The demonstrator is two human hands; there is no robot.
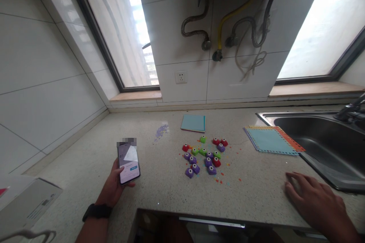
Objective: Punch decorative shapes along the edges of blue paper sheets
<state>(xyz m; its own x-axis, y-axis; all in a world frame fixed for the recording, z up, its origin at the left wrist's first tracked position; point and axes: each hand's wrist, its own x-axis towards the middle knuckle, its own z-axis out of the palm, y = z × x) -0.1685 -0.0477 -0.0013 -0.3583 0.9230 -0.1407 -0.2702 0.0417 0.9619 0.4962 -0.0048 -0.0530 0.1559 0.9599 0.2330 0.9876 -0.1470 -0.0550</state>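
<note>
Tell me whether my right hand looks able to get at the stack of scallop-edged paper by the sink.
Probably yes. The right hand lies flat and empty on the counter, and nothing stands between it and the paper stack beside the sink.

plenty of bare counter (85, 159) on the left, but the punches (203, 155) crowd the middle and paper sheets (270, 140) plus sink (322, 140) block the right

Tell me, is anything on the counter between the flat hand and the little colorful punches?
Nothing big. Between the right hand and the punches lies bare counter with only tiny paper bits.
</note>
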